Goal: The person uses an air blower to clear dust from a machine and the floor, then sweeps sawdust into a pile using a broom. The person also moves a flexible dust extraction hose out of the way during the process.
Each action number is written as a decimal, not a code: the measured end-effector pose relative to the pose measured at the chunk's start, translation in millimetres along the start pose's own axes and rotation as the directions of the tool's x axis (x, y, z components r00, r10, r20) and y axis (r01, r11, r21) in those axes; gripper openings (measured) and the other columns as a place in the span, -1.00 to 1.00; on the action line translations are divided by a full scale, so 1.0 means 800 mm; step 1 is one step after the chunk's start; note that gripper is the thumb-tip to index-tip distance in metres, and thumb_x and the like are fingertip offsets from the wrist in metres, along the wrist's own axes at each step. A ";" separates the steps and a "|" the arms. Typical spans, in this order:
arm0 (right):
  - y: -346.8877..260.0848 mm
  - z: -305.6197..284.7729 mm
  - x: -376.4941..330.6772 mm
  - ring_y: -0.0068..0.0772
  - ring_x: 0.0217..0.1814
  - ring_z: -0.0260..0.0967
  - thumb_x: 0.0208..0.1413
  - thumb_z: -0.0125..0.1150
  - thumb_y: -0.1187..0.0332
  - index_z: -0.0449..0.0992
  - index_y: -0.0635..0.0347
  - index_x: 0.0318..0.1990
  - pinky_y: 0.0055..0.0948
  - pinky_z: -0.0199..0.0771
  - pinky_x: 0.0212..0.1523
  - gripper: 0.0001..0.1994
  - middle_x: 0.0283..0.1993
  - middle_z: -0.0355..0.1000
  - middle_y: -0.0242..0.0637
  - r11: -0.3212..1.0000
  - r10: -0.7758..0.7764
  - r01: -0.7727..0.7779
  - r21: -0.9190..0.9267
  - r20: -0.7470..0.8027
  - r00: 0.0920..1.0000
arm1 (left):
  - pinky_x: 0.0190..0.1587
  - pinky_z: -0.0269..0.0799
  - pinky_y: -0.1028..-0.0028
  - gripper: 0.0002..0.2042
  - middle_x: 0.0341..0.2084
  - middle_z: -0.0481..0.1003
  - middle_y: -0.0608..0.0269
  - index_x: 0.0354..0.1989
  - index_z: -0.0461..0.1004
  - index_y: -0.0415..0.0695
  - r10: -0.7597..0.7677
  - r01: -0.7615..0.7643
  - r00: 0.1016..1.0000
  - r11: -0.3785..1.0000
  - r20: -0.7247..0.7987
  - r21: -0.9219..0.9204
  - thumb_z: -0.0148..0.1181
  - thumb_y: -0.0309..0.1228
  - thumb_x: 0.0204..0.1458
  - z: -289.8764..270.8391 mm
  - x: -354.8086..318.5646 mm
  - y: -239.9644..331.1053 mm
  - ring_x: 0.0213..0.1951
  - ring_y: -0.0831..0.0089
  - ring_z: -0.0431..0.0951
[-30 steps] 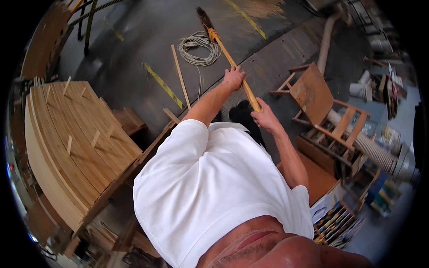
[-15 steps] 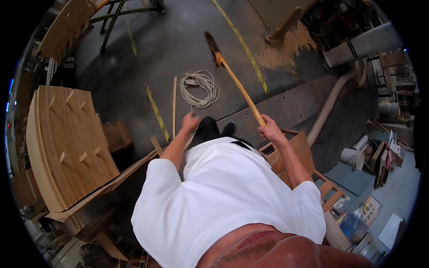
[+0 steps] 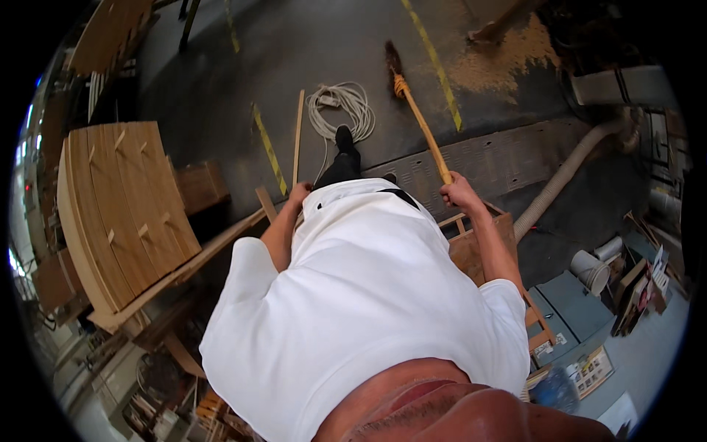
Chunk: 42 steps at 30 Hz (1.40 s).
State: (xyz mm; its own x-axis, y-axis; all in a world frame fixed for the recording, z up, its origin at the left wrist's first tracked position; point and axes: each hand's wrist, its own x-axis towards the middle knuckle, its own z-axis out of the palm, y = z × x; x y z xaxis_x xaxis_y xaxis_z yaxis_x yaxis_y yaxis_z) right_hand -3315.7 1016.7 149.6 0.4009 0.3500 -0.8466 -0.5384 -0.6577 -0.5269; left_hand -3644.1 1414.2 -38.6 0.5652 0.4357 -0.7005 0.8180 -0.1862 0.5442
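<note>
My right hand [image 3: 462, 193] is closed around the wooden handle of a broom [image 3: 427, 132]. The broom slants away over the floor, with yellow binding and dark bristles at its far end. Low beside my left hip, my left hand [image 3: 300, 194] has its fingers curled. A thin end of a white extension cord runs to it and appears to be gripped there, though the fingers are partly hidden. The rest of the cord [image 3: 355, 103] lies coiled on the floor by my foot, with a socket block on it. A thin wooden strip [image 3: 299, 136] lies left of the coil.
At left stands a curved panel of wooden boards [image 3: 125, 214] with small sticks on it. Sawdust [image 3: 508, 62] covers the floor at the far right, near a machine. A ribbed hose [image 3: 567, 177] crosses the right side. Yellow tape [image 3: 269, 151] marks the floor. A white bucket [image 3: 589, 269] stands at right.
My left hand has drawn back to my hip, with the cord end trailing to it. One foot has stepped forward up to the coil. My right hand keeps hold of the broom.
</note>
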 end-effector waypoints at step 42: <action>-0.069 -0.147 0.186 0.12 -0.20 0.48 0.26 -0.10 0.10 0.34 0.15 0.03 0.04 0.43 -0.20 -0.64 -0.28 0.52 0.00 0.278 -0.304 0.064 -0.959 -0.025 0.952 | -0.17 0.46 0.34 -0.66 -0.30 0.60 0.00 -0.14 0.55 -0.31 -0.003 -0.004 1.000 0.973 -0.031 -0.231 0.24 -0.30 -0.02 0.086 0.001 -0.003 -0.23 0.23 0.60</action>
State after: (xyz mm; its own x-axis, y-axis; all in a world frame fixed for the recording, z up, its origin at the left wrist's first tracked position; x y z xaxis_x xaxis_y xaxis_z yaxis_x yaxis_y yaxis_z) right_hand -3138.8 1026.5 62.0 0.5636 0.5167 -0.6445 0.5866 -0.7997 -0.1281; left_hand -3638.2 1354.4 -72.2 0.5593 0.4633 -0.6874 0.7686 0.0208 0.6394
